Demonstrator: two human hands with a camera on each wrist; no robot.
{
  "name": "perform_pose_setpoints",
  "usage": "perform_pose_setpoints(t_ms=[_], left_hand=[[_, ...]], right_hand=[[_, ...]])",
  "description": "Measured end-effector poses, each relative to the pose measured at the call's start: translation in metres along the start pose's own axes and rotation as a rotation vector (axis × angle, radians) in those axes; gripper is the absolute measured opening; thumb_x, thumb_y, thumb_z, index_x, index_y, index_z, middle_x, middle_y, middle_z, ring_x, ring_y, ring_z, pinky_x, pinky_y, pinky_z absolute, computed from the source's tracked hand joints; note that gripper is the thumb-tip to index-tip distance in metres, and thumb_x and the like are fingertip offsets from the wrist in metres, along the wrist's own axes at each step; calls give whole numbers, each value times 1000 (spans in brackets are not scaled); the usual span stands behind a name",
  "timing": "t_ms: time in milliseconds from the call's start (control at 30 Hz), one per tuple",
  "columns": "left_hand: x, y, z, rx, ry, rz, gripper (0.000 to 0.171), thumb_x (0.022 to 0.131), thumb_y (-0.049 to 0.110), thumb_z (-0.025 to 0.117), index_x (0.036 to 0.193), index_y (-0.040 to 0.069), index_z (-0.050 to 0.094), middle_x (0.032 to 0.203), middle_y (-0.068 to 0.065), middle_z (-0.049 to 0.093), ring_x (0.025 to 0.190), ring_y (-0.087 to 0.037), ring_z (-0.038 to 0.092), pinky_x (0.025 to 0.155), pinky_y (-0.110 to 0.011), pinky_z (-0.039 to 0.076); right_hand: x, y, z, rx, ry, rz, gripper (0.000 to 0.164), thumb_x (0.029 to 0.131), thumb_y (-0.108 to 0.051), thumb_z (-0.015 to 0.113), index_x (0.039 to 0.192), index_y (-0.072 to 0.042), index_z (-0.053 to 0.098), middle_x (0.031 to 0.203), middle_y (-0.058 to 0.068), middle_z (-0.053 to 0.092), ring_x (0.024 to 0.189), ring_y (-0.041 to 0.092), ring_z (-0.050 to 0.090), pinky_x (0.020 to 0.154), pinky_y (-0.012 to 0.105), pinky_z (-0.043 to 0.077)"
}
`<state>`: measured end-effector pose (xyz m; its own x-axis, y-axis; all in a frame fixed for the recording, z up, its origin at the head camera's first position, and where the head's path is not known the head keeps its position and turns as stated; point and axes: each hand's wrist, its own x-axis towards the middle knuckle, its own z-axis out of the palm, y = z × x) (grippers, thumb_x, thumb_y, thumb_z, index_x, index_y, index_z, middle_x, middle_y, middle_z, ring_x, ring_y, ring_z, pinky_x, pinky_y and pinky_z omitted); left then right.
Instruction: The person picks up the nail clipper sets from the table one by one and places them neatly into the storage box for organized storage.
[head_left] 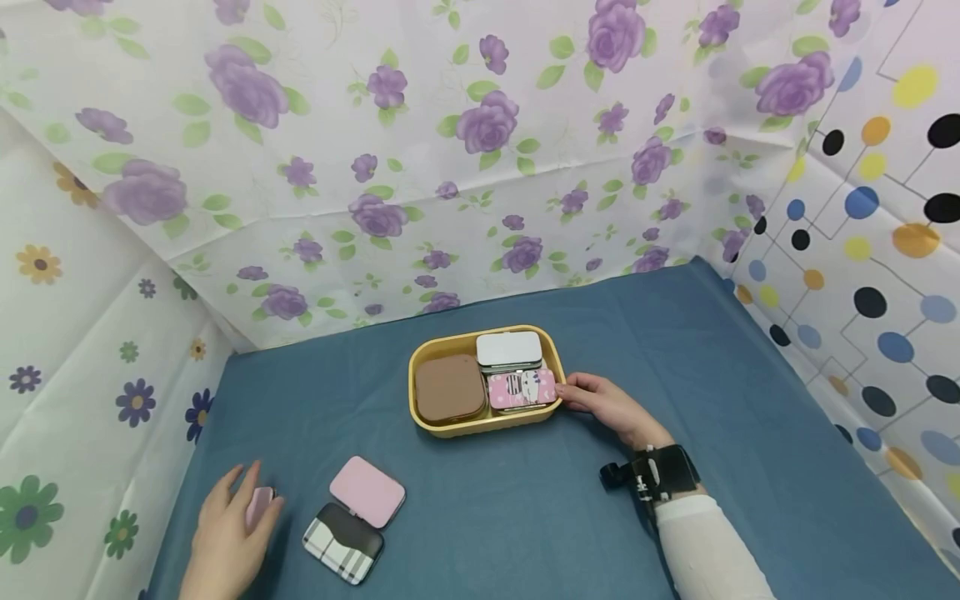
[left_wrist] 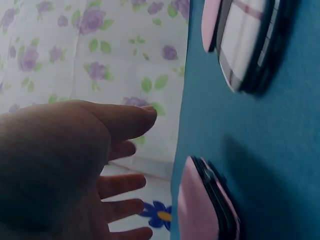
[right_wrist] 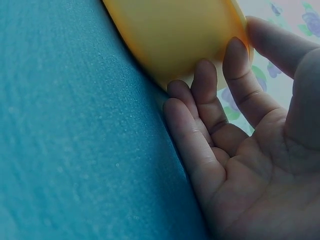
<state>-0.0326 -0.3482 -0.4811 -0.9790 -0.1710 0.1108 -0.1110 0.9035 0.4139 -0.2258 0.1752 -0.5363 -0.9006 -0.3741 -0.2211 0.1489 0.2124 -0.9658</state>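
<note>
My left hand (head_left: 230,533) hovers at the lower left with its fingers spread, around a small pink case (head_left: 258,507) on the cloth. In the left wrist view that pink case (left_wrist: 197,207) shows a dark layered edge beside the fingers. My right hand (head_left: 611,407) holds the right end of a yellow basket (head_left: 453,431), thumb at the rim and fingertips on the outer wall (right_wrist: 175,35). Inside the basket lie a brown square case (head_left: 450,387), a white-lidded tin (head_left: 508,348) and a pink cartoon-cat tin (head_left: 522,389).
A flat pink case (head_left: 367,490) and a black-and-white plaid case (head_left: 343,543) lie touching, right of my left hand. Blue cloth (head_left: 510,517) covers the table. Patterned sheets (head_left: 450,208) hang behind and at both sides.
</note>
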Motion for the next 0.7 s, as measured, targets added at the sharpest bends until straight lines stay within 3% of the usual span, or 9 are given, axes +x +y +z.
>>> perform_pose_setpoints(t_ms=[267, 600, 700], left_hand=[[-3, -10, -2, 12, -215, -276, 96, 94, 35, 66, 155, -9, 6, 149, -40, 15, 134, -62, 17, 106, -73, 16], [-11, -23, 7, 46, -232, -348, 101, 88, 41, 72, 150, -16, 16, 136, -44, 23, 123, -62, 24, 105, -73, 21], [-12, -25, 7, 61, -247, -352, 102, 88, 48, 71, 149, -16, 19, 132, -46, 25, 120, -63, 25, 102, -74, 23]], right_hand=[[-1, -1, -1, -17, -6, -4, 42, 95, -46, 66, 103, -5, 63, 107, 8, 61, 110, 26, 57, 101, 40, 46], [-14, -29, 2, -8, -37, -11, 28, 100, -30, 63, 101, -1, 63, 104, 8, 61, 112, 35, 55, 102, 43, 46], [-13, -26, 2, -16, -39, -16, 28, 100, -29, 62, 101, -1, 63, 104, 8, 60, 111, 34, 55, 102, 43, 46]])
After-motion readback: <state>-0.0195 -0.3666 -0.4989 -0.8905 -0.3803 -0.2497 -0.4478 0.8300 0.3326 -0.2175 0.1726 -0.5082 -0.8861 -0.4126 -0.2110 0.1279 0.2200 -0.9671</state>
